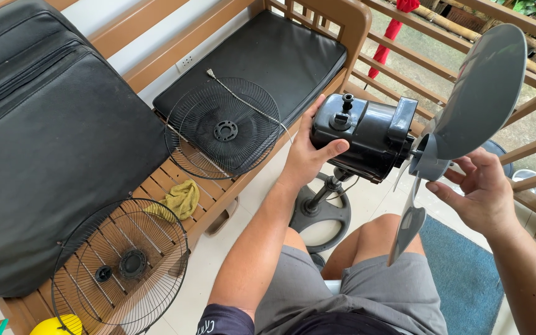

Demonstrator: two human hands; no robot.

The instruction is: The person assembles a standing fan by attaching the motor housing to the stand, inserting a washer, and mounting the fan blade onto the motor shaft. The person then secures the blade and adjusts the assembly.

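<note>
On the wooden bench (212, 201), two wire fan guards (224, 127), yellow rag (181, 198).

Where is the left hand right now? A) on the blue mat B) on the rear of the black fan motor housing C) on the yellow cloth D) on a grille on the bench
B: the left hand grips the rear of the motor housing, while the right hand is at the grey blade hub; both grilles and the cloth lie untouched on the bench.
</note>
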